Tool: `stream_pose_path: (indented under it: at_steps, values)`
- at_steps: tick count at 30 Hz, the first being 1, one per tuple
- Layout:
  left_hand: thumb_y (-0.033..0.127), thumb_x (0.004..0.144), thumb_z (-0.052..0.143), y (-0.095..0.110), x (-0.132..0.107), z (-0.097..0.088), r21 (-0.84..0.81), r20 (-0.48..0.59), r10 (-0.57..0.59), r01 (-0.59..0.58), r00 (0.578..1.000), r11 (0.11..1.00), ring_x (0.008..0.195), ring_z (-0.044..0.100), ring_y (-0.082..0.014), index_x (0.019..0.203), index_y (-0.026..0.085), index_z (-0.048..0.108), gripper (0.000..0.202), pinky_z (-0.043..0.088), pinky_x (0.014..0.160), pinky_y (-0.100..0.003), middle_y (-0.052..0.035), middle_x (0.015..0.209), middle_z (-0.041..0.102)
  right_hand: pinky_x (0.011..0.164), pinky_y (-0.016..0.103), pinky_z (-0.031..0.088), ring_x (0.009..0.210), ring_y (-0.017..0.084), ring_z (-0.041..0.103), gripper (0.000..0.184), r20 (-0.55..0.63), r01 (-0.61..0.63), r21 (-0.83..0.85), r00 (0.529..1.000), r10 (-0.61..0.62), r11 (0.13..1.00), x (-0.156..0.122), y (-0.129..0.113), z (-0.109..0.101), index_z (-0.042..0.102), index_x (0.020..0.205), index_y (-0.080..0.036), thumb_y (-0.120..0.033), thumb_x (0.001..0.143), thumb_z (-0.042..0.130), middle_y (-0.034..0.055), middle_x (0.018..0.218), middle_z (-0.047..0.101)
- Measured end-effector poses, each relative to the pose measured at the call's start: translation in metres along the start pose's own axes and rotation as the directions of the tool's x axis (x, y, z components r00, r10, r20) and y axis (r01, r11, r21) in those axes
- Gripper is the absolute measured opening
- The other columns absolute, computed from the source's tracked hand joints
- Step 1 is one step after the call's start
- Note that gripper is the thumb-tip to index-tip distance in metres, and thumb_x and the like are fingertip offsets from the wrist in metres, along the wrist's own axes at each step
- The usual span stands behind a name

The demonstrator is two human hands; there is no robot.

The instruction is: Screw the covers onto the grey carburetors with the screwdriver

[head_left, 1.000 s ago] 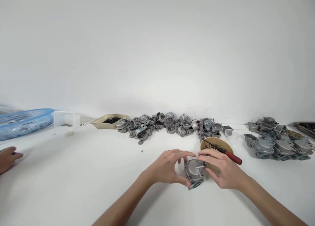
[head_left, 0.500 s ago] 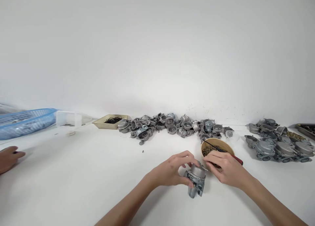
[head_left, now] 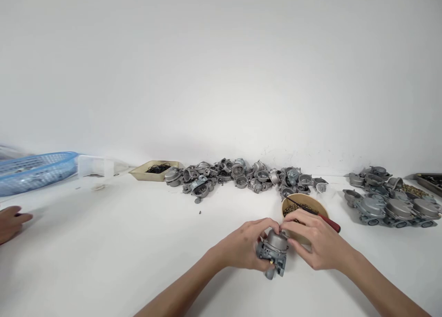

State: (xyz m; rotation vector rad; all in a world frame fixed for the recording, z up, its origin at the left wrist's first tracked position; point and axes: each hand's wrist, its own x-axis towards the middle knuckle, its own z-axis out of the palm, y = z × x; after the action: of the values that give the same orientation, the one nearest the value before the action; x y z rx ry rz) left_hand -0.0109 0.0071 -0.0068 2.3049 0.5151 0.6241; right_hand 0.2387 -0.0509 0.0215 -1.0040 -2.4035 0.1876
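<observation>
Carburetor [head_left: 273, 255] upright between both hands, domed cap up.

White table [head_left: 120, 243], blue basket [head_left: 34, 170], beige tray [head_left: 155, 170], heaped metal parts [head_left: 241, 176], bowl [head_left: 304, 206]

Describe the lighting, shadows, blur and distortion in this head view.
Head view: even, soft light; faint shadows under both hands, left hand and right hand; the table edge bows with wide-lens distortion; the blue basket at far left smears, while the metal part stays fairly sharp.
</observation>
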Motion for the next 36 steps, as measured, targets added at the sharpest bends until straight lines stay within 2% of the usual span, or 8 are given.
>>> stream_pose_path:
  at_steps: [6,11,16,23,26,29,33,36]
  values:
    - [0.023,0.076,0.080,-0.006,0.003,0.007,0.107,-0.156,0.234,-0.219,0.960,0.970,0.099,0.069,-0.0234,0.116,0.024,0.053,0.048,0.057,0.079,-0.028,-0.0099,0.121,0.067,0.095,0.048,0.055,0.113,0.032,0.063,0.034,0.074,-0.033,0.051,0.997,0.029,0.998,0.001,-0.001,-0.003,0.062,0.124,-0.022,-0.024,0.091,0.070,0.0120,0.124,0.067]
    - [0.023,0.085,0.073,-0.012,0.003,0.017,0.375,-0.234,0.348,-0.246,0.908,0.894,0.092,0.071,-0.0219,0.115,0.024,0.050,0.038,0.059,0.069,-0.026,-0.0132,0.126,0.061,0.096,0.049,0.056,0.117,0.034,0.064,0.044,-0.008,-0.061,-0.011,0.998,0.061,0.998,-0.002,0.002,0.008,0.059,0.124,-0.023,-0.033,0.089,0.082,0.0130,0.133,0.064]
    - [0.032,0.099,0.066,-0.013,0.003,0.019,0.452,-0.211,0.411,-0.285,0.887,0.845,0.092,0.070,-0.0232,0.113,0.023,0.049,0.024,0.061,0.073,-0.031,-0.0162,0.126,0.057,0.085,0.043,0.058,0.099,0.028,0.067,0.031,-0.064,-0.045,0.018,0.997,0.046,0.999,-0.001,-0.003,0.013,0.058,0.110,-0.023,-0.025,0.089,0.080,0.0094,0.121,0.065]
    - [0.073,0.090,0.067,-0.014,0.003,0.010,0.261,-0.182,0.331,-0.279,0.926,0.924,0.085,0.068,-0.0215,0.114,0.023,0.056,0.057,0.058,0.071,-0.033,-0.0177,0.140,0.048,0.077,0.035,0.055,0.093,0.023,0.065,0.021,-0.069,-0.010,0.120,0.997,0.019,0.993,0.002,-0.008,0.008,0.055,0.105,-0.024,-0.018,0.089,0.068,0.0069,0.118,0.063]
    - [0.069,0.091,0.069,-0.015,0.003,0.009,0.120,-0.178,0.259,-0.241,0.949,0.963,0.106,0.067,-0.0280,0.118,0.022,0.056,0.055,0.059,0.083,-0.036,-0.0176,0.138,0.051,0.079,0.035,0.055,0.095,0.023,0.065,0.018,-0.061,-0.002,0.143,0.998,0.011,0.990,0.001,-0.006,0.008,0.054,0.103,-0.024,-0.020,0.090,0.065,0.0078,0.119,0.063]
    - [0.060,0.090,0.077,-0.015,0.004,0.008,-0.020,-0.159,0.225,-0.231,0.961,0.973,0.139,0.048,-0.0358,0.134,0.023,0.053,0.062,0.056,0.098,-0.040,-0.0188,0.139,0.053,0.083,0.037,0.055,0.102,0.025,0.065,0.019,-0.038,-0.006,0.153,0.999,0.012,0.988,0.000,-0.003,0.008,0.056,0.107,-0.024,-0.021,0.090,0.065,0.0090,0.124,0.063]
    - [0.056,0.086,0.083,-0.012,0.005,0.003,-0.143,-0.130,0.203,-0.221,0.971,0.965,0.131,0.056,-0.0323,0.141,0.024,0.052,0.070,0.052,0.105,-0.045,-0.0171,0.142,0.056,0.089,0.037,0.056,0.109,0.026,0.066,0.018,-0.035,-0.015,0.124,0.999,0.020,0.992,-0.001,-0.001,0.004,0.058,0.111,-0.024,-0.023,0.094,0.063,0.0107,0.131,0.062]
    - [0.055,0.086,0.083,-0.007,0.005,0.000,-0.180,-0.115,0.125,-0.145,0.985,0.973,0.123,0.061,-0.0301,0.133,0.024,0.060,0.061,0.053,0.099,-0.042,-0.0142,0.135,0.063,0.087,0.037,0.056,0.106,0.025,0.067,0.013,-0.139,-0.026,0.038,0.990,0.031,0.999,-0.001,0.007,0.000,0.058,0.116,-0.023,-0.023,0.104,0.052,0.0112,0.123,0.066]
